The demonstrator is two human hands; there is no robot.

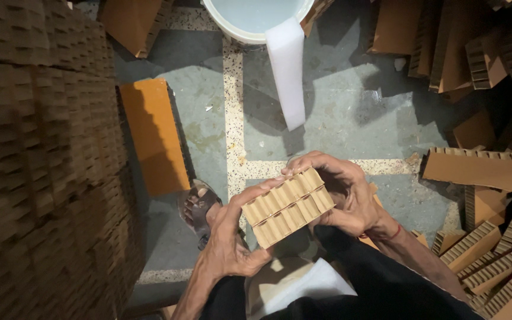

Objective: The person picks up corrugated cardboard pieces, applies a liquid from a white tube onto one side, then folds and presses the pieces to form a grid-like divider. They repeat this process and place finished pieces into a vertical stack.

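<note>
A tall stack of corrugated cardboard (pixel 42 160) fills the left side, with a flat orange-brown sheet (pixel 152 136) lying on the floor (pixel 351 112) beside it. The left hand (pixel 226 237) is closed on the near end of the corrugated cardboard block (pixel 287 206) — two ridged pieces held one against the other, above the lap. The right hand (pixel 345 195) wraps its far end, fingers curled over the top edge. They look mid-way through being pressed together; next comes squaring the edges. Loose strips (pixel 493 261) lie at right.

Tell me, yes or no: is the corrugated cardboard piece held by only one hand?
No, the left hand and right hand both grip the corrugated cardboard piece.
</note>
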